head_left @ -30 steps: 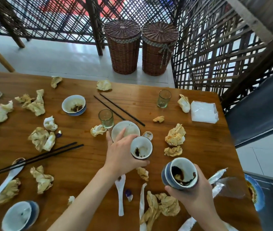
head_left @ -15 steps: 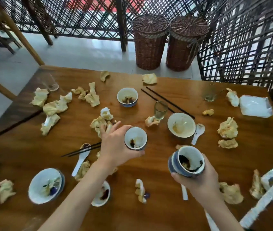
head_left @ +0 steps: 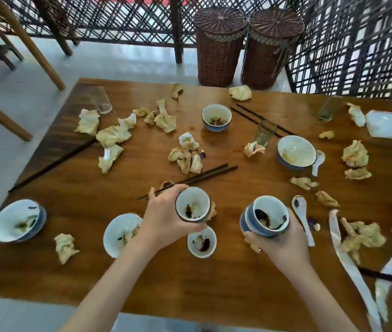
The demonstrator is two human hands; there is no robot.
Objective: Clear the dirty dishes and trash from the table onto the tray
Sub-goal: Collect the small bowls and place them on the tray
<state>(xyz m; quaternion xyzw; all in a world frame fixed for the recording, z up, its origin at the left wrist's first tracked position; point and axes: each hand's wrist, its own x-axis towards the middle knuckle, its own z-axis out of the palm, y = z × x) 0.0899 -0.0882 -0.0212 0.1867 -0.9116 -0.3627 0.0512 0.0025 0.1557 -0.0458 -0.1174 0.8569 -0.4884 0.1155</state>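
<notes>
My left hand (head_left: 164, 219) grips a small white bowl (head_left: 193, 204) with dark sauce stains, held tilted above the wooden table (head_left: 142, 279). My right hand (head_left: 283, 243) grips a stack of blue-and-white bowls (head_left: 267, 216), also stained. Directly below the left hand's bowl sits a small white sauce dish (head_left: 201, 241). More dirty bowls stand at the left edge (head_left: 17, 220), beside my left wrist (head_left: 119, 232), at the centre back (head_left: 216, 116) and at the right (head_left: 296, 152). Crumpled napkins (head_left: 185, 154) lie scattered all over. No tray is in view.
Black chopsticks (head_left: 190, 179) lie just beyond my left hand; other pairs lie at the back (head_left: 259, 119) and left (head_left: 53, 164). Glasses (head_left: 265, 133) (head_left: 100, 100) (head_left: 328, 108), white spoons (head_left: 301, 214) (head_left: 317, 161) and paper wrappers (head_left: 355, 274) are about. Two wicker baskets (head_left: 219, 44) stand behind the table.
The view has swung left and the left side of the table has come into sight. My left hand carried the small bowl nearer, over the sauce dish. The right hand kept its stack.
</notes>
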